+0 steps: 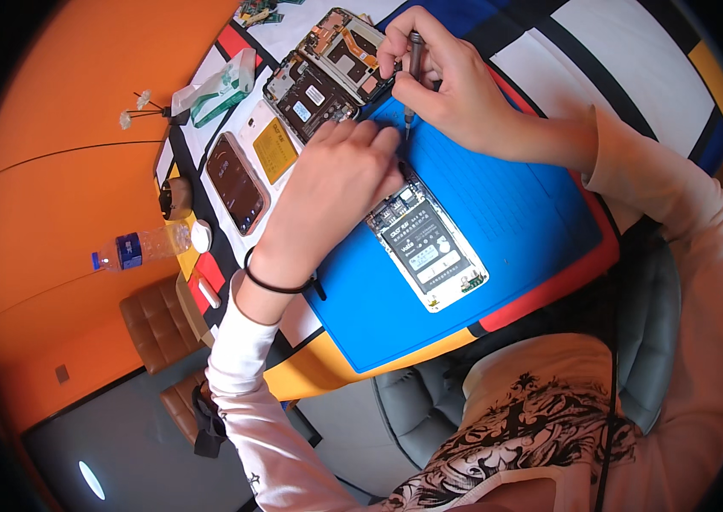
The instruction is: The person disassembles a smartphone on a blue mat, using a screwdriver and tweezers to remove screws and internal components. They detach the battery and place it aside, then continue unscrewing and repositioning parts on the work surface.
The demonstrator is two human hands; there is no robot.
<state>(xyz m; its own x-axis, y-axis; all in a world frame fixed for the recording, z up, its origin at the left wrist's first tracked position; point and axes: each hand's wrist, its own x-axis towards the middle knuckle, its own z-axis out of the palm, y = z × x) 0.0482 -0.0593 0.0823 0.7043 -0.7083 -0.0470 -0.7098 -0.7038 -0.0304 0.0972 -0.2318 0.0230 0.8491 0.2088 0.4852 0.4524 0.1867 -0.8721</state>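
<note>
An opened smartphone (441, 253), its battery and circuit board exposed, lies on a blue silicone repair mat (521, 205). Over the phone's upper end my left hand (342, 169) bends its fingers downward. Its fingertips are hidden, so whether they pinch anything does not show. My right hand (448, 86) grips a small precision screwdriver (415, 64) held nearly upright. The screwdriver's thin tip points down at the mat, just beyond my left fingers and apart from the visible part of the phone.
Beyond my left hand lies another opened phone (310, 96), beside a disassembled phone frame (352, 54). A whole smartphone (236, 182), a yellow battery (275, 148) and a tissue pack (224, 89) are at the left. A plastic water bottle (144, 246) is near the table's left edge.
</note>
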